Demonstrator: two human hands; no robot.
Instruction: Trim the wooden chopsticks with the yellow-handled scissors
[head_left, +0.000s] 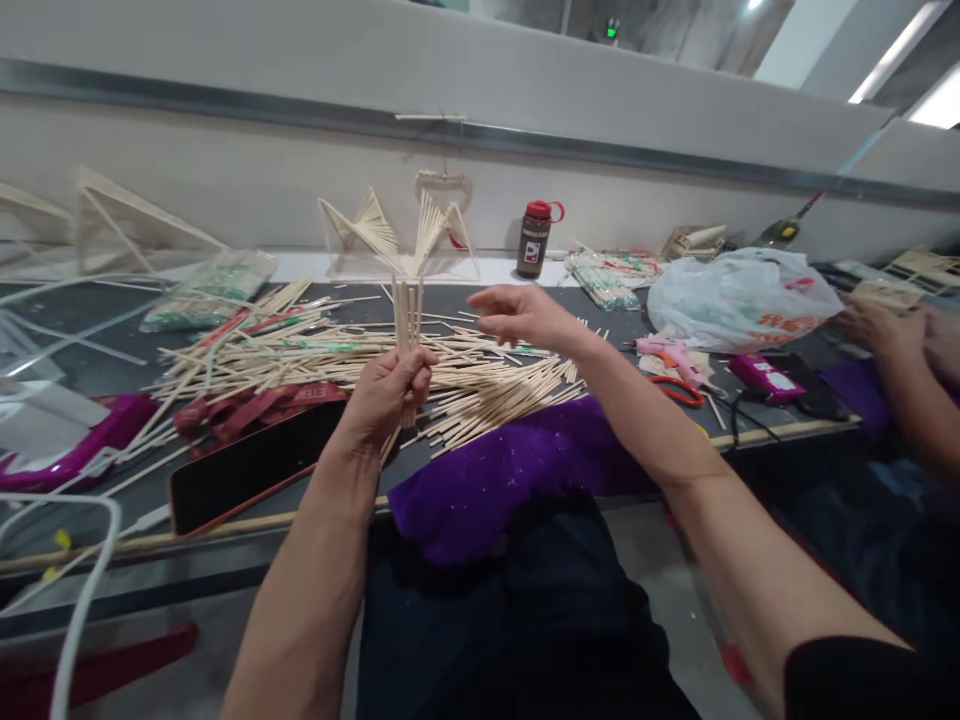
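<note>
My left hand (397, 385) is wrapped round a small bundle of thin wooden sticks (406, 312), held upright above the table. To its right, my right hand (525, 318) hovers with fingers stretched out toward the bundle, apart from it and with nothing visible in it. Beneath both hands a wide heap of loose wooden sticks (487, 395) covers the middle of the dark table. A purple cloth (517, 470) hangs over the table's front edge, partly covered by my right forearm.
A phone (255, 465) lies at the front left. Right of the heap are orange-handled scissors (677, 392), a pink glue gun (675, 358) and a plastic bag (742, 295). A red-capped bottle (533, 240) and stick models (367, 235) stand behind. Another person's hands (885, 325) are far right.
</note>
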